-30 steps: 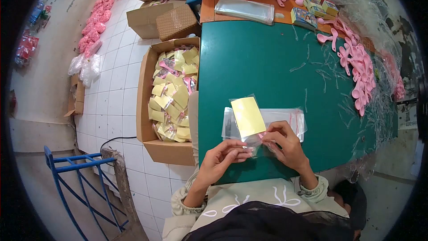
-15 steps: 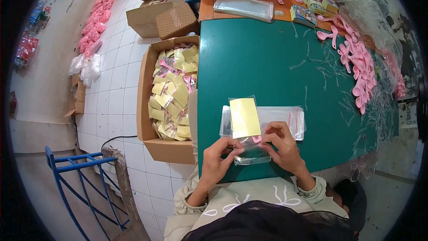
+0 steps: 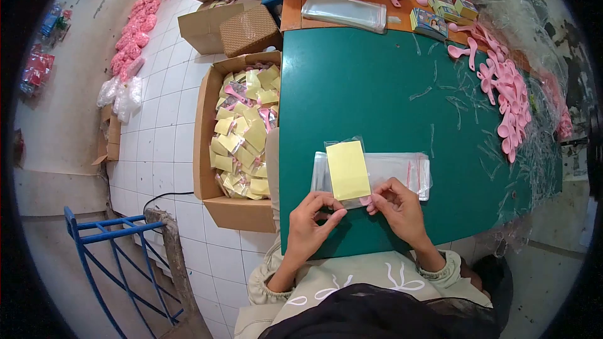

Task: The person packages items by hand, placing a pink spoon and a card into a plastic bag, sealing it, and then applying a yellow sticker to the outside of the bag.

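A clear plastic bag with a yellow card [image 3: 348, 169] inside is held near the table's front edge. A bit of pink [image 3: 365, 201], likely part of a spoon, shows at its lower right corner. My left hand [image 3: 314, 223] is closed, thumb and forefinger at the bag's lower left edge. With the fingertips of my right hand [image 3: 400, 213] I pinch the lower right corner. Beneath the bag lies a stack of clear plastic bags [image 3: 396, 169], flat on the green table [image 3: 358, 88].
To the left stands a cardboard box [image 3: 201, 132] filled with bagged yellow cards and pink spoons. Pink spoons [image 3: 512, 100] are heaped at the table's right, beside plastic scraps. At the back are small card packs [image 3: 429, 22] and a bundle of clear sleeves [image 3: 342, 11].
The loose plastic flap that hung below the card between my hands is now folded out of sight. Both hands stay at the bag's lower edge.
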Demonstrator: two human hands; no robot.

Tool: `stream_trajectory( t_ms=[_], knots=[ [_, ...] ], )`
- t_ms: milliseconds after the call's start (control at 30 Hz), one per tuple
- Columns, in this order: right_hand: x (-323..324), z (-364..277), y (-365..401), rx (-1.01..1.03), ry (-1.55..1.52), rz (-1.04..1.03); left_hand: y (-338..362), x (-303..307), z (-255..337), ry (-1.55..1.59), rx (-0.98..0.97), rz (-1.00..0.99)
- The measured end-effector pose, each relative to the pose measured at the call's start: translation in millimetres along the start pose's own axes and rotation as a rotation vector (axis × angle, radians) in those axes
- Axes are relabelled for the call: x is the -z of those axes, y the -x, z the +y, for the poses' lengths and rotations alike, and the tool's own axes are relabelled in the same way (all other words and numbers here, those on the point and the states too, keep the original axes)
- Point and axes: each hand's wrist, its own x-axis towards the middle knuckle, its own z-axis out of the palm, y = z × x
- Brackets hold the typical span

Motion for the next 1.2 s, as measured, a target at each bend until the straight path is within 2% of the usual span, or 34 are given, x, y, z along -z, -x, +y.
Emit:
stream_trajectory(
  t_ms=[200,300,500,600,700,800,900,933,1000,1067,1100,1200],
  knots=[
    [-7.2,-0.9,-1.4,0.011,-0.008,0.080,2.0,-1.8,-9.9,0.042,0.080,0.014],
    [-9.8,-0.1,-1.2,0.047,-0.037,0.128,0.7,-6.8,-2.1,0.148,0.117,0.118],
    [-12.6,-5.9,-1.6,0.050,0.037,0.096,6.1,-3.5,-11.0,0.155,0.134,0.002],
    [-9.4,-7.7,0.2,0.023,0.108,0.068,6.5,-2.9,0.2,0.122,0.124,0.006],
    [0.0,-27.6,4.2,0.017,0.259,-0.026,10.4,2.1,13.4,0.157,0.127,-0.005],
    [29.7,-55.4,-7.6,0.203,0.687,-0.054,15.4,18.2,32.0,0.139,0.102,0.023],
    [84.5,-82.6,-49.5,0.390,0.944,0.126,20.8,47.0,36.9,0.210,0.083,0.174],
    [114.6,-85.5,-72.3,0.423,1.045,0.220,19.2,60.0,31.3,0.145,-0.023,0.254],
    [187.4,-87.9,-126.1,0.492,1.119,0.408,15.2,88.1,28.0,0.059,0.014,0.427],
    [274.8,-86.2,-183.1,0.299,1.325,0.586,6.2,111.6,7.3,-0.137,-0.060,0.591],
    [298.1,-88.2,-201.3,0.180,1.406,0.686,2.0,119.4,0.6,-0.235,-0.102,0.672],
    [296.3,-92.9,-212.3,0.016,1.448,0.907,9.6,129.1,-2.6,-0.443,-0.038,0.811]
  ],
)
